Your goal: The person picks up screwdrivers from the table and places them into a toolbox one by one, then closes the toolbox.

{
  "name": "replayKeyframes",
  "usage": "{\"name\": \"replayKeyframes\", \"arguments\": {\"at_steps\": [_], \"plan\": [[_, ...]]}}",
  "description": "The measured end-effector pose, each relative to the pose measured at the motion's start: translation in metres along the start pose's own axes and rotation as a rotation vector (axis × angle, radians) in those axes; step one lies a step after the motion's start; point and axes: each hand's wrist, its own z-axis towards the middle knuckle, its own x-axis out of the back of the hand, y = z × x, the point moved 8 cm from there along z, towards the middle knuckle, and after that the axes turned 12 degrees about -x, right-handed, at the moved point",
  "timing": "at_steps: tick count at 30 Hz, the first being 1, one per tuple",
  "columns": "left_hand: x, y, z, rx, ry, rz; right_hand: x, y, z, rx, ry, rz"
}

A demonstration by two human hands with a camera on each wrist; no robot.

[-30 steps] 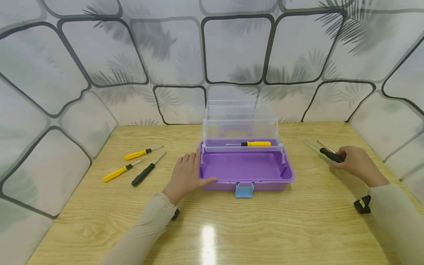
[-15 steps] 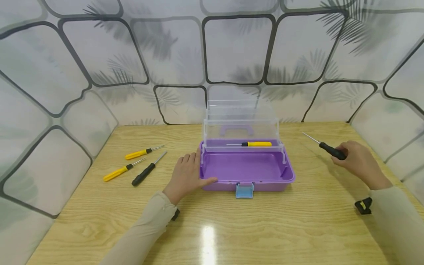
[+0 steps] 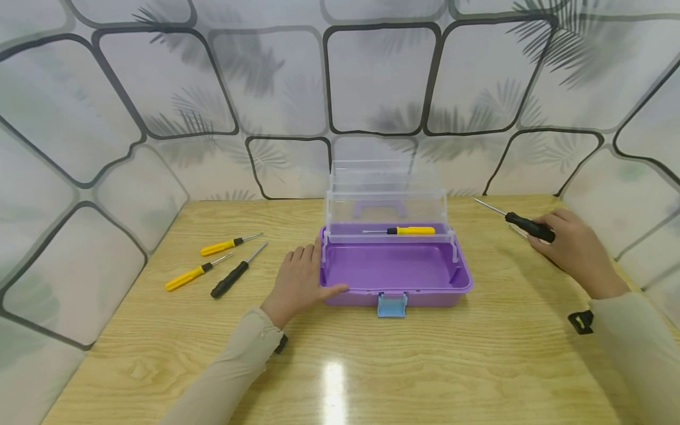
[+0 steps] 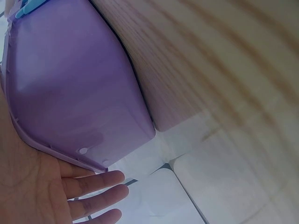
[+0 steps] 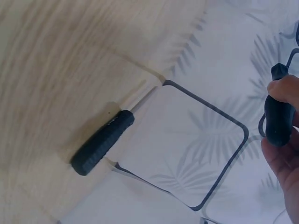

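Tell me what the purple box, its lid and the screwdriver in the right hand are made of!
Box: probably plastic, smooth, softly shiny and thin-walled.
Lid: likely plastic, thin and see-through.
Screwdriver: shaft looks like metal, thin and silvery; handle is dull black, maybe plastic or rubber.

The driver [image 3: 517, 221] in my right grip [image 3: 578, 252] has a thick black handle and a slim metal shaft. I hold it by the rear of the handle, raised above the worktop [image 3: 451, 366], the shaft slanting away from me and to the left, its tip well apart from the box [image 3: 390, 268]. That box is purple, low and oblong, and sits flat on the worktop, long side towards me. Its clear lid [image 3: 388, 177] stands raised at the back, and its pale blue latch [image 3: 392, 306] hangs undone at the front. My left grip [image 3: 300, 280] touches its left side, thumb at the near corner. A yellow driver [image 3: 414, 231] lies crosswise in its rear part
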Motion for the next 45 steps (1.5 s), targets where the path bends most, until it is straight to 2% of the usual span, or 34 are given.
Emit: {"name": "replayKeyframes", "arguments": {"at_steps": [3,8,21,31,38,45], "plan": [[0.000,0.000,0.000,0.000,0.000,0.003,0.005,-0.011,0.003,0.062,0.059,0.011],[0.000,-0.001,0.001,0.006,-0.009,-0.011,0.009,-0.026,0.009,0.129,0.095,0.032],[-0.001,-0.003,0.002,0.009,-0.013,-0.011,0.013,-0.057,0.027,0.168,0.098,0.164],[-0.003,-0.003,0.001,0.021,-0.039,-0.039,0.007,-0.071,0.044,0.166,0.010,0.260],[-0.004,-0.002,0.001,0.023,-0.053,-0.049,-0.003,-0.088,0.054,0.212,-0.081,0.244],[-0.003,-0.002,0.000,0.007,-0.029,-0.025,-0.019,-0.107,0.063,0.235,-0.158,0.224]]}}
